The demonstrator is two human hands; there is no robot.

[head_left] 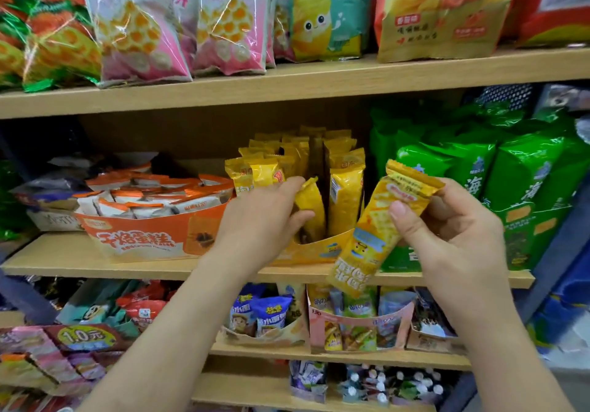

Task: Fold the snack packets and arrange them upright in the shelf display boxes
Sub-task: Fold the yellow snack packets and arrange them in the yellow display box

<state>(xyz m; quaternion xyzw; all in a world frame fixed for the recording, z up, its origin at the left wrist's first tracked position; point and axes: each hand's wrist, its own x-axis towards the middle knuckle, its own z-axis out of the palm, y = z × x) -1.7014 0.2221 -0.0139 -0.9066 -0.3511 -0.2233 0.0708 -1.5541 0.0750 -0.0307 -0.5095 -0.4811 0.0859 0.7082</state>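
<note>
A yellow display box [314, 247] stands on the middle shelf, filled with several upright yellow snack packets [344, 194]. My left hand [265, 217] reaches into the box front and grips one yellow packet [309, 199] between thumb and fingers, setting it among the others. My right hand [447, 229] holds a second yellow packet [373, 233] in front of the box, thumb pressed on its face, the packet tilted with its bottom end hanging below the shelf edge.
An orange display box [143, 236] of white-and-orange packets sits left of the yellow one. Green packets [498, 188] crowd the right. The wooden shelf edge [127, 271] runs below; more snack boxes fill the lower shelves, big bags the upper one.
</note>
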